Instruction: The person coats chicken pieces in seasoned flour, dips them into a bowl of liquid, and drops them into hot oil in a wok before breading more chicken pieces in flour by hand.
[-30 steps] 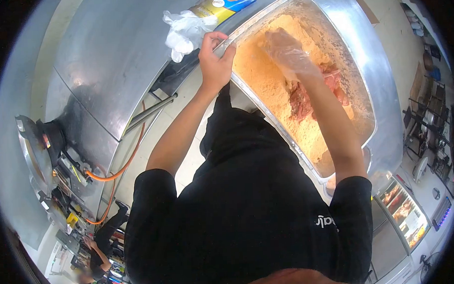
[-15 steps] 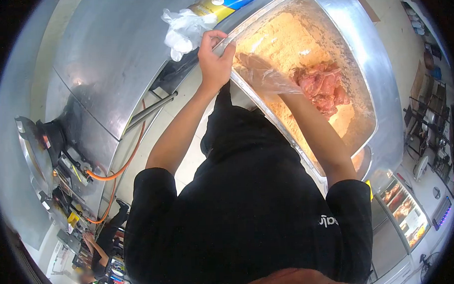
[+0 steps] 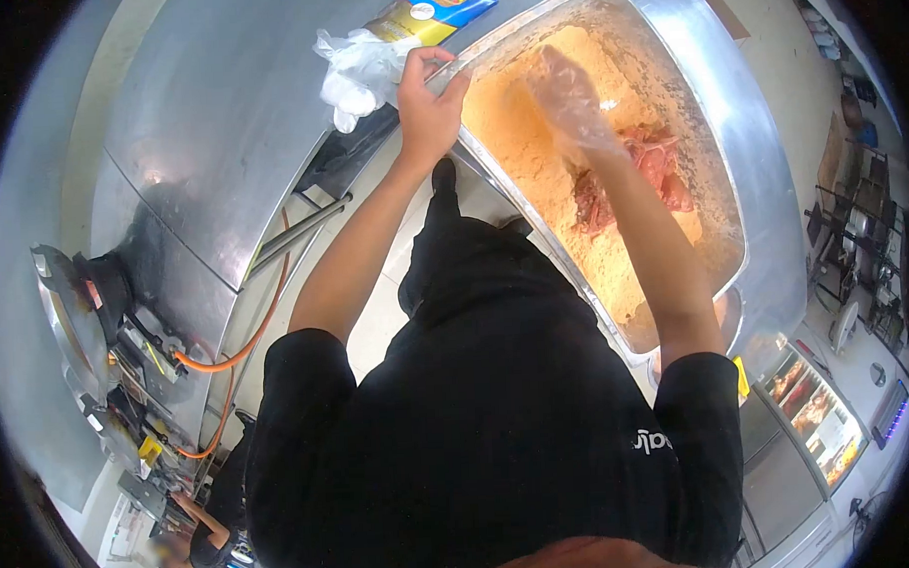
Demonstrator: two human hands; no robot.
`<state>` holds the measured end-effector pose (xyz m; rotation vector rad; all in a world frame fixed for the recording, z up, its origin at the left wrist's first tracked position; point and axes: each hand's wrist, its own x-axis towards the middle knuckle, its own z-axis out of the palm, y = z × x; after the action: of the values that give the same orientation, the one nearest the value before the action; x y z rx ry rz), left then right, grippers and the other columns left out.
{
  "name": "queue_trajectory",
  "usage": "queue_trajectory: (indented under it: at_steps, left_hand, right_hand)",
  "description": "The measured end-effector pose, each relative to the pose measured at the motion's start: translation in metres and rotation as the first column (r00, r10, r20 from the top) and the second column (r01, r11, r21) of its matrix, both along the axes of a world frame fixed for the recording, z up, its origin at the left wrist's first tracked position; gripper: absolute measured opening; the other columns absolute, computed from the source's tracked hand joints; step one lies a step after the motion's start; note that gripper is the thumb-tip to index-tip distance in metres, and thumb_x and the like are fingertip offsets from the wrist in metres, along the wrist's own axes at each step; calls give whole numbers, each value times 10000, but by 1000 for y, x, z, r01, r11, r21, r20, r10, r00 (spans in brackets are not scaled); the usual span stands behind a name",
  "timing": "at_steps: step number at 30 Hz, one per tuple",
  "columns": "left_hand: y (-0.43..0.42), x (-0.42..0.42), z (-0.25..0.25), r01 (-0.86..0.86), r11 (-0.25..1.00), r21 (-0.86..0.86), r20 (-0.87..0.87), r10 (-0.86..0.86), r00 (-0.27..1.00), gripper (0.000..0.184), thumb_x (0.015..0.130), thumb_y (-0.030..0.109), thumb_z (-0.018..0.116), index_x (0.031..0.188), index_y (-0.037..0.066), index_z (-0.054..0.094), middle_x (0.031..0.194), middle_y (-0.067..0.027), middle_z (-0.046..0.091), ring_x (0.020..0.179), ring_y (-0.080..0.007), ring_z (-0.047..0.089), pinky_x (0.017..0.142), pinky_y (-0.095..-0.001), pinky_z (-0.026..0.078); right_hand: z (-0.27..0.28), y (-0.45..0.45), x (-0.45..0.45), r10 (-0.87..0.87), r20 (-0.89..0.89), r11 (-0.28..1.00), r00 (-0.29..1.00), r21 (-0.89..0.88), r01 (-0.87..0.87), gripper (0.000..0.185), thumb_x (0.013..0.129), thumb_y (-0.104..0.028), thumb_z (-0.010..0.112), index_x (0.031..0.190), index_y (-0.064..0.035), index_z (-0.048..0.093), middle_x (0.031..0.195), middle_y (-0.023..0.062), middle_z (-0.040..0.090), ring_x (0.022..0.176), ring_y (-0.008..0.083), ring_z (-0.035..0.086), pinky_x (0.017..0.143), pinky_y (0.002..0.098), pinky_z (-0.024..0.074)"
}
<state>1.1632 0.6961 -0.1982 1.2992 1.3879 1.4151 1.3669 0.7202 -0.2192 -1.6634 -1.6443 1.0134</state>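
A large rectangular metal tray (image 3: 737,189) holds an orange-tinted breading flour (image 3: 504,132). Several raw pieces of meat (image 3: 661,167) lie in a pile on the flour, partly behind my right forearm. My left hand (image 3: 430,110) is bare and grips the tray's rim at its near left corner, thumb and fingers on the edge. Inside the tray, my right hand (image 3: 566,95) wears a clear plastic glove and is over the flour, just beyond the meat. Its fingers are smeared by motion, so I cannot tell how they are bent or whether flour is in them.
White disposable gloves (image 3: 352,77) lie beside a blue and yellow packet (image 3: 435,12) on the metal counter (image 3: 203,102). Next to the tray's near right corner is a round bowl (image 3: 726,320). An orange hose (image 3: 212,365) runs below the counter. Another person (image 3: 208,533) is at the lower left.
My right hand has moved from the tray's left side toward its far middle, and my forearm now covers part of the meat. My left hand keeps its hold on the rim.
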Motion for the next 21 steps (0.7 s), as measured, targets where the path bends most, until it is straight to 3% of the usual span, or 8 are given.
queue_trajectory:
  at_steps: [3, 6, 9, 12, 15, 17, 19, 21]
  left_hand:
    - [2, 2, -2, -12, 999, 47, -7, 12, 1000, 266, 811, 47, 702, 1013, 29, 529, 956, -98, 609, 953, -207, 600, 853, -332, 475]
    - [1, 2, 1, -18, 1000, 22, 41, 18, 999, 259, 807, 65, 703, 1001, 35, 534, 928, -100, 619, 921, -204, 599, 848, -344, 468]
    - [0, 0, -7, -9, 999, -41, 61, 12, 998, 253, 811, 74, 701, 1001, 39, 538, 945, -96, 615, 912, -196, 586, 844, -338, 461]
    - [0, -1, -11, -13, 999, -47, 74, 17, 997, 249, 814, 79, 696, 1005, 42, 541, 960, -97, 607, 912, -196, 573, 854, -325, 445]
    - [-7, 1, -6, -45, 998, -52, 60, 48, 997, 243, 817, 75, 687, 1007, 39, 541, 961, -100, 599, 925, -197, 560, 879, -319, 425]
    - [-12, 0, 0, -72, 997, -38, 27, 73, 997, 237, 820, 68, 679, 1009, 35, 541, 961, -101, 593, 934, -197, 553, 891, -318, 415]
    - [-23, 1, 2, -103, 995, -17, -11, 103, 995, 230, 826, 61, 671, 1012, 28, 540, 963, -102, 586, 939, -195, 546, 897, -317, 408]
    - [-31, 2, 4, -119, 993, -9, -8, 119, 993, 240, 829, 62, 674, 1031, 25, 548, 997, -92, 587, 967, -168, 532, 901, -299, 404]
  right_hand:
    - [43, 16, 0, 140, 454, 989, 880, -25, -144, 593, 912, -376, 578, 1331, 27, 458, 1316, 210, 543, 1177, 288, 563, 950, 371, 482]
    - [50, 26, 16, 212, 98, 946, 972, -268, -180, 645, 913, -371, 596, 1419, -27, 393, 1407, 204, 472, 1287, 299, 475, 1075, 387, 372]
    - [67, 18, 28, 492, 376, 791, 785, -569, -223, 610, 894, -339, 595, 1397, -37, 426, 1389, 215, 479, 1288, 309, 467, 1079, 392, 364]
    - [21, -10, 30, 590, 586, 807, 556, -413, -422, 552, 870, -236, 601, 1371, -50, 463, 1353, 209, 506, 1247, 286, 504, 1026, 373, 417]
    - [23, -28, 15, 508, 454, 843, 732, -437, -315, 524, 855, -150, 590, 1356, -45, 477, 1315, 204, 532, 1210, 289, 526, 989, 378, 441]
    - [45, -16, 6, 494, 171, 752, 852, -576, -321, 521, 855, -124, 583, 1357, -35, 473, 1307, 210, 530, 1212, 300, 521, 1002, 382, 430]
    - [48, -12, 1, 301, -47, 796, 952, -537, -278, 526, 853, -115, 583, 1357, -21, 467, 1285, 214, 537, 1208, 310, 521, 1010, 391, 420]
    - [33, -18, -2, -12, -241, 934, 970, -349, -75, 539, 848, -122, 592, 1357, -1, 459, 1249, 215, 553, 1196, 321, 526, 1014, 406, 411]
